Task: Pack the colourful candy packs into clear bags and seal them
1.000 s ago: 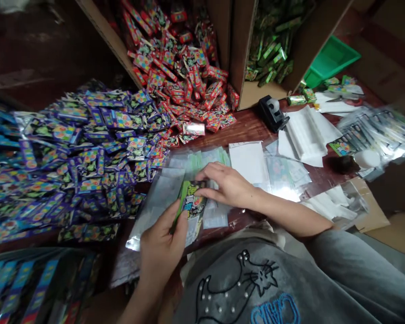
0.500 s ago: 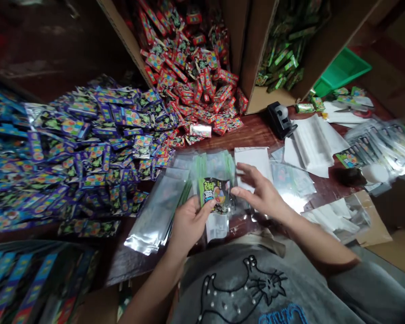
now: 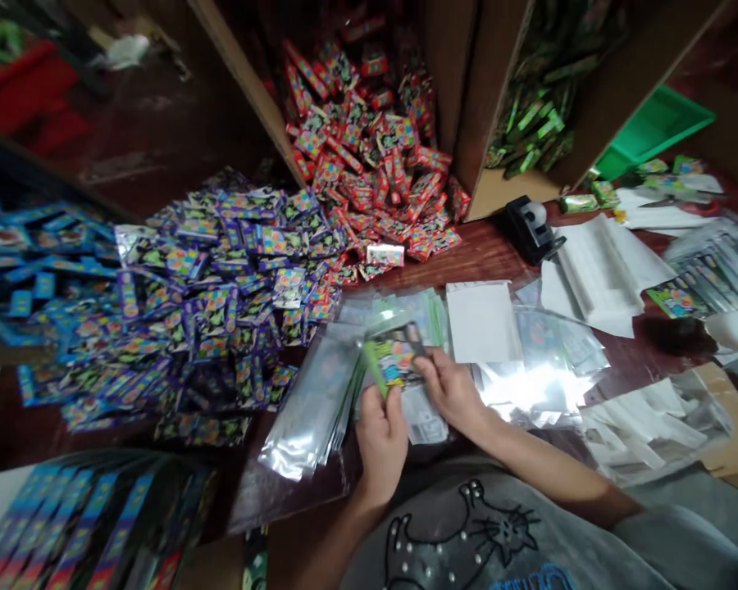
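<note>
Between my two hands is a printed black-and-green plastic bag (image 3: 394,360) with colourful pictures, tilted and slightly blurred. My left hand (image 3: 381,442) pinches its lower edge between thumb and fingers. The right edge is gripped by my right hand (image 3: 452,395), thumb on top. Beneath and behind it lie more green-edged bags (image 3: 435,315). A fanned stack of clear plastic bags (image 3: 313,393) rests just left of my left hand. Whether anything is inside the held bag, I cannot tell.
Purple packets (image 3: 215,303) pile up at left beside blue packets (image 3: 67,262). Red packets (image 3: 399,176) spill from a cardboard box (image 3: 246,82). A white card (image 3: 483,324), shiny clear bags (image 3: 535,377) and a black tape dispenser (image 3: 529,229) lie right. A green bin (image 3: 658,131) stands behind.
My right hand, spread beside the bag before, has closed on its right edge. My left hand has shifted to the lower edge, and the bag is now tilted. The view has shifted left.
</note>
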